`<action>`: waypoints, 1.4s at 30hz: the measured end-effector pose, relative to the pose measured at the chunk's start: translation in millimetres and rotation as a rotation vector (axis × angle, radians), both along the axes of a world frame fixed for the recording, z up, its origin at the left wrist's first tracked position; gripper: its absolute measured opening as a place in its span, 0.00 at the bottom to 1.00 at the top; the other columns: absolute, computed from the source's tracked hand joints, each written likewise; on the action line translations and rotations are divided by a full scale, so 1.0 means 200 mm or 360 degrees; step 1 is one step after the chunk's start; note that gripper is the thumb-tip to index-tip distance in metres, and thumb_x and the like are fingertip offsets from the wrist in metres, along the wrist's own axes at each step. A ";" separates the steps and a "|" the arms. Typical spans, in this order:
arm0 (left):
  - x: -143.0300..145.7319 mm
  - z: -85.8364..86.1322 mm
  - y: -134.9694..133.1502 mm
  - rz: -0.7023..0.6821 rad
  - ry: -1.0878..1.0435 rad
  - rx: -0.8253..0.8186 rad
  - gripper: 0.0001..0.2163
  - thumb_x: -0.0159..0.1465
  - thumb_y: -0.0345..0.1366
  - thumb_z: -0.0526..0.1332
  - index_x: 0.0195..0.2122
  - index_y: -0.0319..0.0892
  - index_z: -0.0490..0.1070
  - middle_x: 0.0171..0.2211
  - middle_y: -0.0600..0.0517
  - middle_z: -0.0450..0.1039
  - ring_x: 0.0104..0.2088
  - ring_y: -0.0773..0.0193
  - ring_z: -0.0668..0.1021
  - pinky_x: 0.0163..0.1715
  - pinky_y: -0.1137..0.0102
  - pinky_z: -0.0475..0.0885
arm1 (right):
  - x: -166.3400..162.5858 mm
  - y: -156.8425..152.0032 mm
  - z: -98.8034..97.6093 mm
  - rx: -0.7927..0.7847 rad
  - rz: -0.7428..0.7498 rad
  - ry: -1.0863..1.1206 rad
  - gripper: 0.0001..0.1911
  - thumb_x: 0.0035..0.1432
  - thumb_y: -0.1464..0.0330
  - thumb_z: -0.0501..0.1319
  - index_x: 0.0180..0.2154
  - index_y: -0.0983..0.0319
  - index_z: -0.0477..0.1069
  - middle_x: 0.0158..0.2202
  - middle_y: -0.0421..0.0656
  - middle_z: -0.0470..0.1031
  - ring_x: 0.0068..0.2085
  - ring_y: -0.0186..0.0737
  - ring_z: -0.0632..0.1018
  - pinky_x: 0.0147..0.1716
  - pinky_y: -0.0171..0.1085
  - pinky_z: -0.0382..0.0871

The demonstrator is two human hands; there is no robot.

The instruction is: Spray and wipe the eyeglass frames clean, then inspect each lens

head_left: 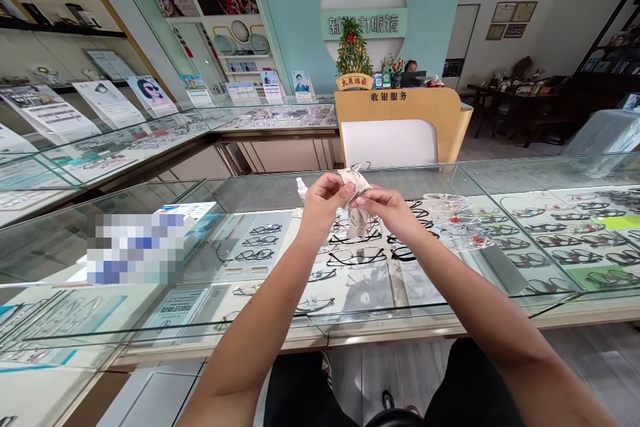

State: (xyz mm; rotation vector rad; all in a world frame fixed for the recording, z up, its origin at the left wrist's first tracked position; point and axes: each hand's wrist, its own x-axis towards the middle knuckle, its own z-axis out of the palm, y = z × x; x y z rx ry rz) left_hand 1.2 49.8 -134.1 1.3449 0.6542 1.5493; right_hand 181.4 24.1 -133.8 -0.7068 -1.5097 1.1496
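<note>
Above the glass counter, my left hand (326, 199) is closed on a beige cleaning cloth (354, 177), thumb pressing from the near side. My right hand (385, 205) pinches the cloth's other side, thumb and fingers together. Out of the top of the cloth pokes part of a thin-rimmed pair of eyeglasses (364, 165); the cloth and fingers hide the rest. Just left of my left hand stands a small white bottle (301, 188), partly covered by that hand. Under the glass, below my hands, lie rows of dark-framed glasses (356, 256).
The glass counter (280, 330) spans the view, with more frames (575, 257) inside at right. Clear-lens glasses (457, 220) lie right of my right hand. A printed board (135, 247) is at left. Beyond are a wooden cashier desk (453, 127) and a person (411, 66) behind it.
</note>
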 end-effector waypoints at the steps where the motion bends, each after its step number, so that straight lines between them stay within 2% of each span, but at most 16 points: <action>1: 0.00 0.00 0.00 -0.0030 -0.0031 -0.0034 0.23 0.54 0.47 0.83 0.36 0.44 0.71 0.32 0.56 0.77 0.31 0.68 0.75 0.32 0.73 0.70 | 0.00 0.00 0.00 0.0026 0.0019 -0.0023 0.15 0.60 0.51 0.75 0.34 0.54 0.89 0.39 0.41 0.77 0.44 0.44 0.77 0.49 0.43 0.68; 5: -0.01 0.03 0.00 -0.0195 -0.0034 -0.0234 0.30 0.48 0.50 0.85 0.44 0.44 0.74 0.33 0.55 0.80 0.30 0.66 0.77 0.33 0.71 0.73 | 0.02 0.01 0.00 0.0063 0.0079 -0.0055 0.17 0.61 0.48 0.74 0.35 0.55 0.89 0.40 0.42 0.75 0.44 0.45 0.76 0.48 0.43 0.69; 7: -0.02 0.04 0.00 -0.0269 0.0071 -0.0276 0.29 0.49 0.53 0.84 0.43 0.41 0.77 0.34 0.53 0.80 0.31 0.66 0.77 0.34 0.70 0.72 | 0.02 0.01 0.00 0.0071 0.0093 -0.0067 0.18 0.61 0.48 0.74 0.35 0.55 0.88 0.40 0.42 0.75 0.45 0.46 0.77 0.51 0.44 0.69; 10: -0.03 0.03 -0.01 -0.0292 0.0149 -0.0246 0.25 0.53 0.52 0.83 0.38 0.40 0.77 0.33 0.53 0.79 0.32 0.66 0.76 0.35 0.71 0.71 | 0.03 0.02 0.00 0.0025 0.0115 -0.0051 0.15 0.60 0.52 0.74 0.33 0.56 0.88 0.40 0.42 0.76 0.46 0.45 0.76 0.51 0.42 0.67; 13: -0.02 0.02 -0.02 -0.0284 0.0154 -0.0213 0.24 0.55 0.50 0.82 0.39 0.42 0.75 0.33 0.54 0.79 0.33 0.65 0.76 0.35 0.71 0.71 | 0.03 0.04 -0.01 -0.0085 0.0120 0.0033 0.12 0.59 0.56 0.73 0.30 0.57 0.86 0.37 0.41 0.78 0.42 0.42 0.74 0.46 0.40 0.65; 18: -0.01 0.01 -0.03 -0.0398 0.0185 -0.0113 0.24 0.57 0.48 0.82 0.42 0.43 0.72 0.31 0.55 0.79 0.31 0.65 0.77 0.34 0.70 0.71 | 0.03 0.04 -0.01 -0.0217 0.0112 0.0118 0.11 0.56 0.59 0.72 0.26 0.58 0.84 0.30 0.40 0.78 0.36 0.40 0.71 0.40 0.40 0.60; 22: -0.01 0.02 -0.03 -0.0295 0.0211 -0.0108 0.27 0.52 0.47 0.84 0.46 0.41 0.76 0.32 0.53 0.81 0.30 0.65 0.79 0.33 0.71 0.71 | 0.03 0.03 -0.01 -0.0257 0.0159 0.0114 0.12 0.55 0.58 0.73 0.26 0.58 0.84 0.28 0.40 0.78 0.35 0.40 0.72 0.39 0.40 0.60; 24: -0.01 0.03 -0.04 -0.0268 0.0223 -0.0107 0.26 0.51 0.48 0.84 0.43 0.40 0.79 0.30 0.53 0.81 0.29 0.64 0.79 0.31 0.71 0.71 | 0.03 0.03 -0.01 -0.0274 0.0185 0.0104 0.13 0.55 0.57 0.73 0.26 0.59 0.84 0.28 0.40 0.78 0.35 0.40 0.72 0.39 0.40 0.60; 27: 0.01 0.04 -0.07 -0.0246 0.0212 -0.0096 0.22 0.54 0.51 0.82 0.37 0.40 0.79 0.24 0.53 0.78 0.24 0.64 0.76 0.27 0.70 0.69 | 0.02 0.02 -0.01 -0.0271 0.0231 0.0043 0.13 0.56 0.56 0.73 0.27 0.59 0.85 0.29 0.40 0.79 0.35 0.40 0.73 0.41 0.40 0.61; 30: 0.03 0.03 -0.08 -0.0160 0.0171 -0.0057 0.22 0.61 0.56 0.77 0.34 0.41 0.78 0.18 0.56 0.72 0.19 0.67 0.70 0.22 0.70 0.63 | 0.01 0.01 -0.01 -0.0235 0.0294 -0.0010 0.13 0.57 0.57 0.74 0.28 0.59 0.86 0.32 0.41 0.80 0.37 0.40 0.75 0.42 0.40 0.63; 32: 0.02 0.03 -0.08 -0.0140 0.0145 -0.0058 0.22 0.64 0.58 0.74 0.33 0.42 0.78 0.18 0.55 0.71 0.18 0.67 0.69 0.21 0.70 0.61 | 0.01 0.00 0.00 -0.0227 0.0318 -0.0015 0.13 0.56 0.57 0.73 0.27 0.59 0.86 0.32 0.41 0.80 0.37 0.40 0.75 0.40 0.40 0.63; 35: -0.02 0.04 -0.05 -0.0244 0.0150 -0.0100 0.23 0.61 0.59 0.76 0.32 0.41 0.80 0.22 0.53 0.73 0.22 0.66 0.72 0.24 0.69 0.65 | 0.03 0.00 0.02 -0.0253 0.0250 0.0002 0.12 0.55 0.59 0.71 0.25 0.59 0.84 0.28 0.40 0.78 0.33 0.39 0.73 0.36 0.40 0.61; 39: -0.05 0.08 -0.04 -0.0447 0.0268 -0.0053 0.22 0.57 0.53 0.81 0.39 0.40 0.82 0.33 0.49 0.81 0.33 0.61 0.79 0.36 0.68 0.74 | 0.07 0.00 0.05 -0.0335 0.0155 0.0063 0.12 0.54 0.59 0.70 0.24 0.59 0.82 0.24 0.39 0.74 0.27 0.36 0.67 0.29 0.39 0.54; 42: -0.03 0.08 -0.05 -0.0468 0.0263 0.0022 0.22 0.57 0.47 0.82 0.44 0.40 0.80 0.33 0.50 0.82 0.35 0.60 0.81 0.40 0.67 0.76 | 0.08 0.00 0.07 -0.0388 0.0205 0.0128 0.12 0.51 0.59 0.73 0.25 0.60 0.82 0.26 0.40 0.75 0.27 0.36 0.68 0.28 0.39 0.55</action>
